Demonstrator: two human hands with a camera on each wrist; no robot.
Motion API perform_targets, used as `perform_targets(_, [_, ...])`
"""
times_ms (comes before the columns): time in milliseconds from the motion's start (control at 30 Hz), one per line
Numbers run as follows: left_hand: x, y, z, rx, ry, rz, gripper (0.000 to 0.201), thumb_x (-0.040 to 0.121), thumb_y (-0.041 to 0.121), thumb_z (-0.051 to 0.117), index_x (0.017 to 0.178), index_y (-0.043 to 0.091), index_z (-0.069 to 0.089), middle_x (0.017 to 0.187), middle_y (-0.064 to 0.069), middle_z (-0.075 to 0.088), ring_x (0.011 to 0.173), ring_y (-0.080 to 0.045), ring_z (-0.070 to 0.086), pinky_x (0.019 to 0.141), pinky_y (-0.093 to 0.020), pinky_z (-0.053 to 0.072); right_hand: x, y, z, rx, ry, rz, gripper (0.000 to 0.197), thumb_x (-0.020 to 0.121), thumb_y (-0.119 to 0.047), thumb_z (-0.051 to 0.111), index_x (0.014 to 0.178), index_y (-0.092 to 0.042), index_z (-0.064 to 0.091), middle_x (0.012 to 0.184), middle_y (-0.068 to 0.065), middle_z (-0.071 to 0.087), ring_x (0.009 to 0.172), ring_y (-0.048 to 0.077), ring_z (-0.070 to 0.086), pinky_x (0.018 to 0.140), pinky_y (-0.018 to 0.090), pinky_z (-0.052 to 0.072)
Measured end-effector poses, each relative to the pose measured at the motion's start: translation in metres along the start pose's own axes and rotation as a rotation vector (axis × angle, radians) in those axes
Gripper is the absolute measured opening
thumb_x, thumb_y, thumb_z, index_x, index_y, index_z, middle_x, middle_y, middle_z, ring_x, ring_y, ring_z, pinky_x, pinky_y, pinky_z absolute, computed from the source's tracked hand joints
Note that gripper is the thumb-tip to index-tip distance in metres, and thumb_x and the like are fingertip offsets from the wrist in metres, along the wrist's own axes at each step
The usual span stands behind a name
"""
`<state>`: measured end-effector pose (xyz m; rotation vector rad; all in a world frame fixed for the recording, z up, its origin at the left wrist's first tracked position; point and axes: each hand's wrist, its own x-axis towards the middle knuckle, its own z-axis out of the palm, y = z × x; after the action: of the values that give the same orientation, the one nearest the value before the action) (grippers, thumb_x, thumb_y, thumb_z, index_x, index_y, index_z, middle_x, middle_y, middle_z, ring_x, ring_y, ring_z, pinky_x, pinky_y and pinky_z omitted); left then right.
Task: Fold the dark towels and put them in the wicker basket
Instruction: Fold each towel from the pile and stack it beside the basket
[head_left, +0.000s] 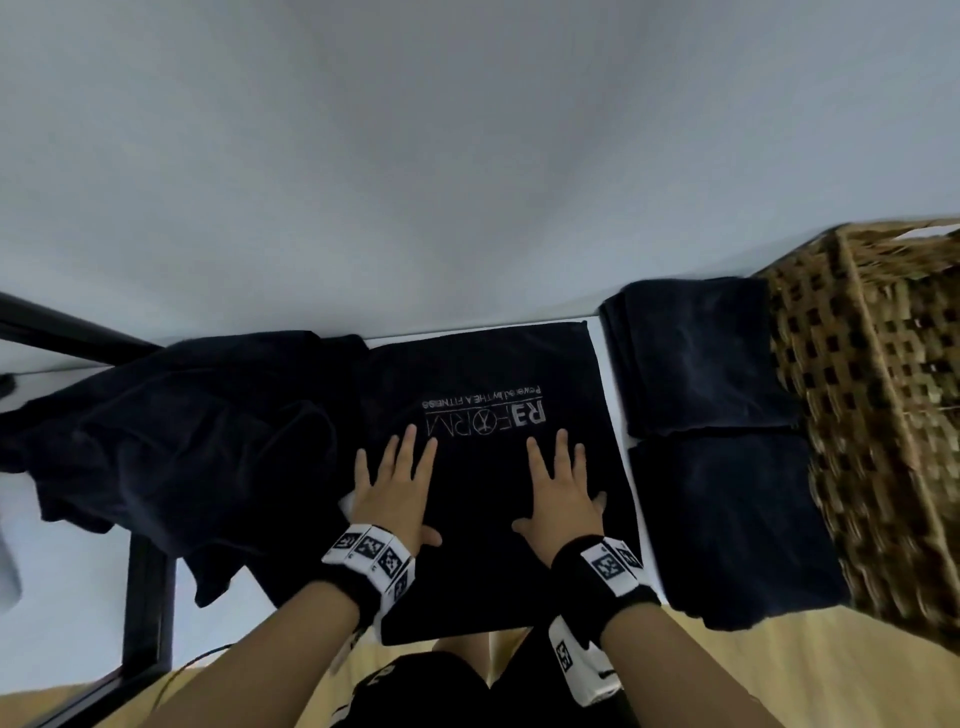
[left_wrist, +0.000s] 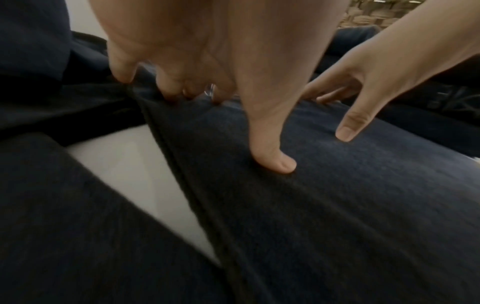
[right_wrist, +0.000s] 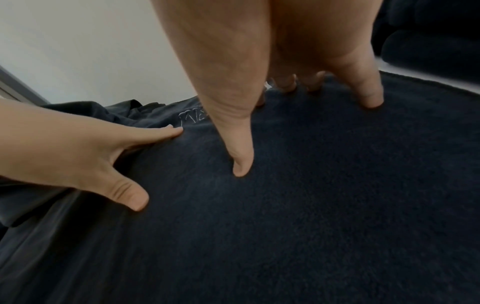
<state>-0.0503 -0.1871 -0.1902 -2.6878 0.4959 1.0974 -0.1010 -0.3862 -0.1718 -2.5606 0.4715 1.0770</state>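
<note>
A dark towel with a white logo (head_left: 493, 415) lies flat on the white table in front of me. My left hand (head_left: 397, 486) and right hand (head_left: 558, 488) both press on it with straight, spread fingers, side by side. In the wrist views the same towel (left_wrist: 324, 195) (right_wrist: 311, 195) fills the frame under my left hand (left_wrist: 207, 86) and right hand (right_wrist: 298, 92). Two folded dark towels (head_left: 696, 358) (head_left: 727, 525) lie to the right. The wicker basket (head_left: 883, 405) stands at the far right. A crumpled heap of dark towels (head_left: 171, 431) lies to the left.
The white table (head_left: 618, 405) shows in a narrow strip between the logo towel and the folded ones. A plain pale wall (head_left: 467, 156) rises behind. A black frame (head_left: 148, 603) runs along the left. Yellowish floor (head_left: 779, 670) lies below the table edge.
</note>
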Motion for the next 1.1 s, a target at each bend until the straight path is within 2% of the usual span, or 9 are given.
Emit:
perform_targets(300, [0.005,0.002,-0.013,0.003,0.032,-0.046,0.122,0.075,0.052,0.074,0.153,0.018,-0.013,0.160,-0.013,-0.021,0.150,-0.025,-0.009,0.116,-0.055,-0.007,-0.004,0.009,-0.011,0.047,0.058,-0.093,0.097,0.088,-0.029,0.070,0.156,-0.034,0.001,0.163,0.004,-0.018,0.151,0.023,-0.010,0.119,0.053,0.022])
perform_targets(400, [-0.012,0.013,-0.006,-0.011,0.179,-0.087,0.095,0.078,0.042,0.075,0.152,0.018,0.019,0.158,-0.016,0.017,0.145,-0.026,0.022,0.117,-0.046,0.016,-0.030,0.029,0.004,0.113,0.214,-0.167,0.072,0.090,-0.024,0.065,0.152,-0.025,0.026,0.159,0.006,0.019,0.146,0.022,0.023,0.114,0.036,0.035])
perform_targets(467, [-0.023,0.022,0.000,-0.069,0.303,-0.095,0.055,0.079,0.034,0.076,0.124,0.015,0.051,0.127,-0.011,0.051,0.114,-0.025,0.052,0.098,-0.039,0.039,-0.050,0.048,0.019,0.220,0.239,-0.144,0.037,0.091,-0.022,0.062,0.127,-0.020,0.055,0.127,0.000,0.052,0.118,0.018,0.053,0.091,0.024,0.048])
perform_targets(533, [-0.031,0.032,0.009,-0.149,0.288,-0.124,0.027,0.090,0.026,0.066,0.107,0.011,0.053,0.109,-0.009,0.056,0.095,-0.024,0.058,0.081,-0.036,0.046,-0.067,0.069,0.034,0.295,0.157,-0.037,0.005,0.089,-0.026,0.062,0.092,-0.022,0.063,0.089,-0.007,0.062,0.086,0.015,0.063,0.069,0.022,0.048])
perform_targets(667, [-0.037,0.049,0.027,-0.409,0.287,-0.264,0.017,0.100,0.016,0.049,0.109,0.002,0.050,0.112,-0.019,0.054,0.094,-0.033,0.058,0.066,-0.039,0.043,-0.091,0.113,0.069,0.374,-0.018,0.136,0.028,0.087,-0.030,0.062,0.064,-0.014,0.065,0.061,-0.001,0.067,0.060,0.011,0.063,0.060,0.020,0.050])
perform_targets(800, [-0.042,0.052,0.038,-0.461,0.350,-0.324,0.025,0.098,0.020,0.055,0.111,-0.001,0.054,0.118,-0.021,0.053,0.103,-0.036,0.056,0.075,-0.042,0.045,-0.099,0.144,0.093,0.425,0.006,0.198,0.021,0.088,-0.028,0.059,0.076,-0.017,0.072,0.077,-0.002,0.072,0.084,0.023,0.067,0.079,0.027,0.049])
perform_targets(933, [-0.063,0.046,0.053,-0.536,0.409,-0.223,0.034,0.096,0.015,0.055,0.128,0.008,0.057,0.129,-0.015,0.052,0.112,-0.034,0.055,0.090,-0.041,0.044,-0.097,0.152,0.108,0.618,0.152,0.280,0.038,0.087,-0.038,0.065,0.121,-0.021,0.067,0.099,-0.001,0.075,0.103,0.020,0.065,0.099,0.033,0.045])
perform_targets(1033, [-0.089,0.039,0.072,-0.625,0.342,-0.060,0.052,0.095,0.009,0.055,0.145,0.014,0.043,0.152,-0.005,0.039,0.136,-0.021,0.041,0.110,-0.029,0.032,-0.089,0.148,0.117,0.758,0.272,0.314,0.014,0.082,-0.041,0.068,0.084,-0.027,0.072,0.077,-0.008,0.074,0.087,0.016,0.068,0.075,0.027,0.048])
perform_targets(1100, [-0.108,0.036,0.088,-0.730,0.321,0.014,0.054,0.094,0.003,0.053,0.146,0.014,0.042,0.157,0.000,0.031,0.141,-0.014,0.031,0.115,-0.021,0.022,-0.085,0.143,0.122,0.849,0.334,0.330,0.020,0.079,-0.040,0.070,0.064,-0.027,0.068,0.064,-0.010,0.070,0.075,0.014,0.067,0.064,0.024,0.044])
